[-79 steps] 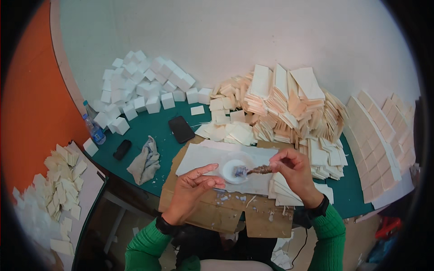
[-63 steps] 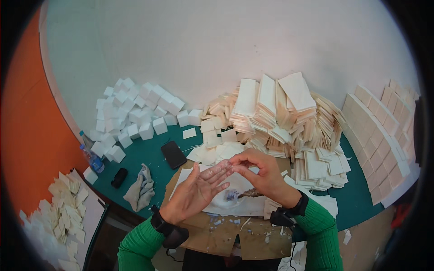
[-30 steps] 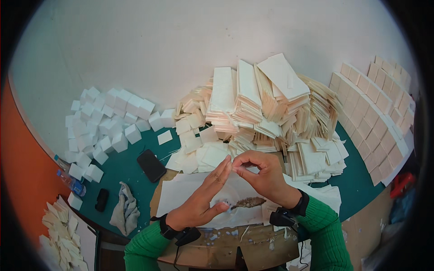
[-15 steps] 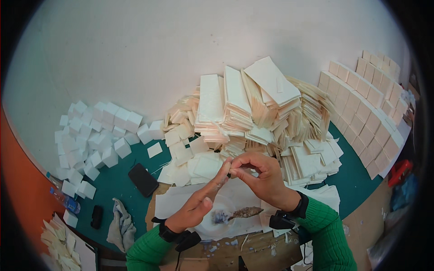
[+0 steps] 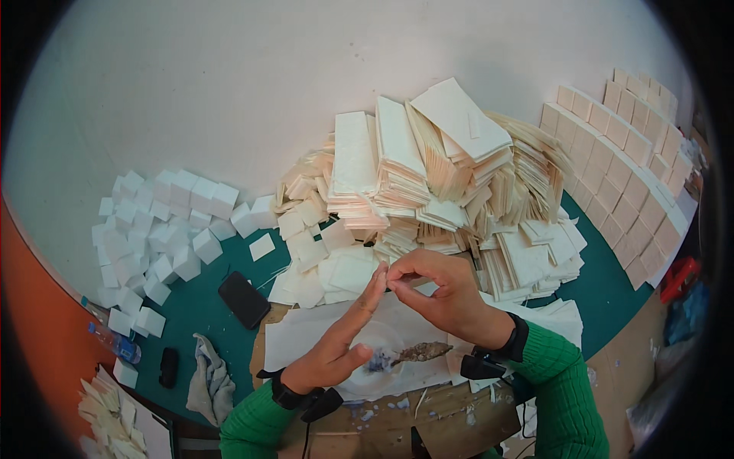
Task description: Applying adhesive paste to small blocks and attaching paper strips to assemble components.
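My left hand (image 5: 334, 346) is held up with its fingers stretched out together and the thumb apart. The thumb and forefinger of my right hand (image 5: 449, 294) pinch together against the left fingertips. Whatever may be between them is too small to make out. Beneath the hands, a pale round dish (image 5: 391, 330) rests on white sheets. It holds bluish-white paste (image 5: 378, 361), and a crusted brown tool (image 5: 425, 351) lies with its narrow end in the paste. Small cream card squares (image 5: 352, 274) lie loosely just beyond my hands.
Stacks of cream card sheets (image 5: 354, 157) rise at the back. White paper boxes (image 5: 183, 203) are heaped at the left, and rows of boxes (image 5: 612, 176) stand at the right. A phone (image 5: 244, 300), a grey cloth (image 5: 208, 382) and a plastic bottle (image 5: 115, 343) lie on the left.
My right fingers remain at my left fingertips, with a slight shift in their pinch. The small dark spot seen between them earlier no longer shows. The view has tilted slightly.
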{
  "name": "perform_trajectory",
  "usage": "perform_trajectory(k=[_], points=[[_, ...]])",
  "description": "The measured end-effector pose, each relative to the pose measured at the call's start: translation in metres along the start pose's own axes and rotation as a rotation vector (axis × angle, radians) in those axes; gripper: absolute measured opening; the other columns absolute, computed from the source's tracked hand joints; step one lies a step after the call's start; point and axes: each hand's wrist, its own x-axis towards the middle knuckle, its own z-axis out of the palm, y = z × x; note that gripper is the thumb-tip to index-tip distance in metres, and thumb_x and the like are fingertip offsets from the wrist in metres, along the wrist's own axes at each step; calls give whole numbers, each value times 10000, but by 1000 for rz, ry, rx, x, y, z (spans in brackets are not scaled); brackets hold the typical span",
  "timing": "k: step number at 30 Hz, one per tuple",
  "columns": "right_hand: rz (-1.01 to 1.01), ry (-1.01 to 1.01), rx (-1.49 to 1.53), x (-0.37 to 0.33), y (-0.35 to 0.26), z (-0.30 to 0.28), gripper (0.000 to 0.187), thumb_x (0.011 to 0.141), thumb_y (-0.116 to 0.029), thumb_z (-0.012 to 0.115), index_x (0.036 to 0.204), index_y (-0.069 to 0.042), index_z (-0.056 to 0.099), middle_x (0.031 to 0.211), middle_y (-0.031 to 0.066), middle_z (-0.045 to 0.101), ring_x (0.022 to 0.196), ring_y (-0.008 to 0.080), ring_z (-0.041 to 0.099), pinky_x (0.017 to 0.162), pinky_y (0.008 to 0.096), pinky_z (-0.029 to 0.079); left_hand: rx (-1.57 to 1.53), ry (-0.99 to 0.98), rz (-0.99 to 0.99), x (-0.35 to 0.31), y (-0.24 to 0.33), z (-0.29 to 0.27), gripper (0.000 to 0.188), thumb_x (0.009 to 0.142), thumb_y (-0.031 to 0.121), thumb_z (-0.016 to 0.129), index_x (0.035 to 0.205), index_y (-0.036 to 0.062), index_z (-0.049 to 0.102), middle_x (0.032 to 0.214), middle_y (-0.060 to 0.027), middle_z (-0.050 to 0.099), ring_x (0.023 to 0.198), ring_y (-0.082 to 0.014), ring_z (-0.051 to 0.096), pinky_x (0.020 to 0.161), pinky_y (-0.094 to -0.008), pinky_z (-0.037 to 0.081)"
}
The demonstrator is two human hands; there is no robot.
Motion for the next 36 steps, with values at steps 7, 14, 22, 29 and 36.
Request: perform_trajectory(k=[7,14,22,29,36], points=[[-112,-3,-138,-3,7,2,146,757,25,661,878,9,580,803,113,607,680,226,611,622,282,508,235,-23,-45,0,0,2,835,932,489,438,1482,7,34,1548,-202,-4,1437,-326,43,1138,-398,68],[-130,-5,-154,-3,7,3,156,735,29,656,860,3,567,789,105,597,673,220,608,621,281,505,85,-27,-34,-5,-2,2,840,930,514,420,1481,6,41,1546,-207,-18,1433,-339,52,1137,-408,69],[-34,-40,-130,-3,4,2,126,736,49,649,836,6,587,798,73,613,717,138,612,666,238,497,114,-18,-60,-3,1,2,832,935,554,362,1481,5,57,1547,-204,-26,1435,-337,30,1136,-418,42],[236,-105,236,-1,2,-3,108,813,28,643,906,12,589,880,27,607,801,83,588,744,217,495,-386,-18,-55,-2,1,2,889,916,647,280,1477,-3,50,1548,-190,-52,1437,-306,-38,1134,-408,-25],[338,-132,342,3,-3,-3,113,844,0,649,941,18,593,910,15,607,829,69,585,757,208,493,-372,-14,-55,-2,0,0,924,903,673,263,1470,-19,31,1546,-187,-71,1434,-294,-69,1131,-400,-49]])
